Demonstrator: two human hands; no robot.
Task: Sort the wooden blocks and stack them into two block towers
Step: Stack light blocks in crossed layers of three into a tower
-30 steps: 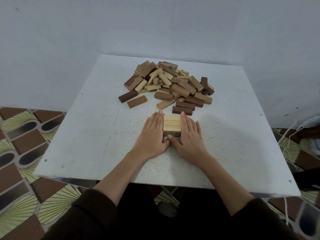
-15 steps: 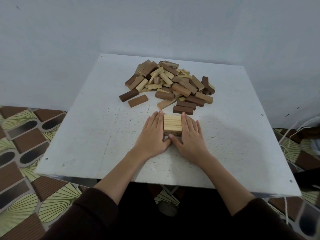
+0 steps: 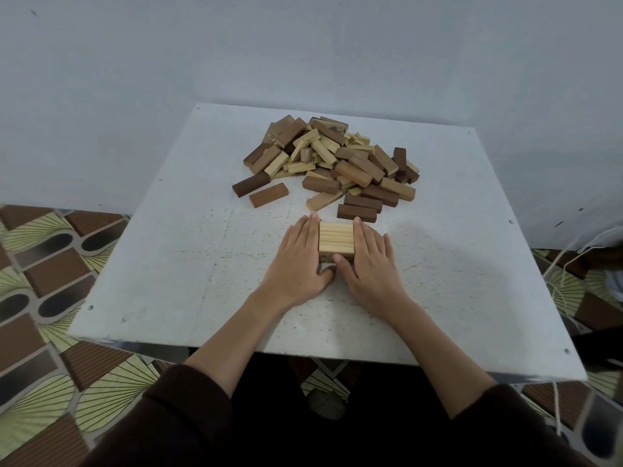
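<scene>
A small stack of light wooden blocks [image 3: 336, 238] stands near the middle of the white table [image 3: 161, 264]. My left hand [image 3: 300, 261] presses flat against its left side with straight fingers. My right hand [image 3: 371, 264] presses against its right side the same way, thumb at the stack's near face. Behind the stack lies a loose pile of light and dark wooden blocks [image 3: 337, 160]. Two dark blocks [image 3: 251, 184] lie apart at the pile's left edge.
The table backs onto a pale wall. A dark block [image 3: 356, 213] lies just beyond my right fingertips. Patterned floor shows on both sides, with white cords [image 3: 566, 264] hanging at the right.
Both hands stay pressed against the sides of the light stack. My right thumb has shifted slightly onto the stack's near face. The pile is unchanged.
</scene>
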